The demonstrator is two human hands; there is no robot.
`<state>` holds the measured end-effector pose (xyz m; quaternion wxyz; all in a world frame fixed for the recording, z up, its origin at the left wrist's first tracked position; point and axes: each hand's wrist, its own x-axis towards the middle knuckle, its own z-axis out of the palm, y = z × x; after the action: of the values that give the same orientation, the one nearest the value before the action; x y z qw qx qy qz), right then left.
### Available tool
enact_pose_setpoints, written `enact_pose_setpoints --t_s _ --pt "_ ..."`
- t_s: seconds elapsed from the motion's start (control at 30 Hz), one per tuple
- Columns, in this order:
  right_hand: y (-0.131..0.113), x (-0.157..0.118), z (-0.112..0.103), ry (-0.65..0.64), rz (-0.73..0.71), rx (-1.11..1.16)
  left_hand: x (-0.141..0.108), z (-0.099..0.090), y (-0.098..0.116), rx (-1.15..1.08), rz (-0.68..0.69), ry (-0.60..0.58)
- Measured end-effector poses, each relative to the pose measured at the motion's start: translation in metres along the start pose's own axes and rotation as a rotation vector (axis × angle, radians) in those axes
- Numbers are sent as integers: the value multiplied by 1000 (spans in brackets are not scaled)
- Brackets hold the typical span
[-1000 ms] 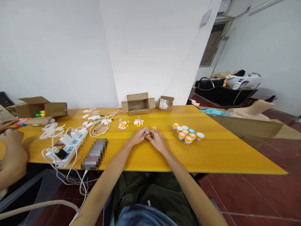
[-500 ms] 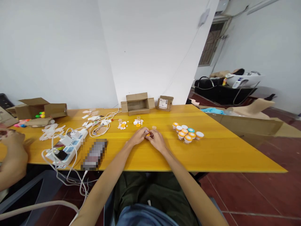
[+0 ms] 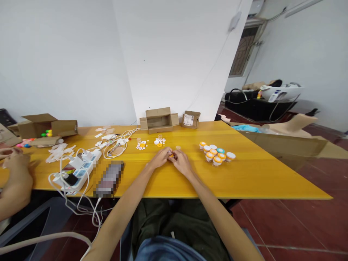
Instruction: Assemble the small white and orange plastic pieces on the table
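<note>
My left hand (image 3: 160,158) and my right hand (image 3: 181,162) meet over the middle of the table. Their fingers are closed around a small orange-and-white piece (image 3: 171,155), mostly covered by the fingertips. Dark marks show on its white part; its exact kind I cannot make out. Just beyond my hands lies a clear round piece (image 3: 178,147). Farther back are a small pile of white and orange pieces (image 3: 160,143) and another such pile (image 3: 141,145), each with a small clear cup. To the right stands a group of small clear tubs with orange, white and teal lids (image 3: 216,154).
An open cardboard box (image 3: 159,123) and a smaller box (image 3: 190,119) stand by the wall. Left lie a power strip (image 3: 84,172) with tangled white cables and a blurred phone (image 3: 109,178). A co-worker's hands (image 3: 16,158) are at the far left.
My hands keep nearly the same place and grip on the small piece. At the far left, the co-worker's hands have shifted slightly.
</note>
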<state>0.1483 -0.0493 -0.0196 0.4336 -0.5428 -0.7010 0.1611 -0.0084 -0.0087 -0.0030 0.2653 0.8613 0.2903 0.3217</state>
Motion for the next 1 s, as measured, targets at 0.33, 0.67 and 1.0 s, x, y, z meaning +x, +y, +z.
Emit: enact_pose_setpoints --t_s 0.33,0.67,1.0 --pt "0 -1 0 11 19 -64 -1 0 0 -4 2 -10" --pt "2 0 1 4 -9 -80 1 0 3 -21 -30 -12" --pt "0 -3 1 -9 -21 -63 3 -6 4 12 -34 120"
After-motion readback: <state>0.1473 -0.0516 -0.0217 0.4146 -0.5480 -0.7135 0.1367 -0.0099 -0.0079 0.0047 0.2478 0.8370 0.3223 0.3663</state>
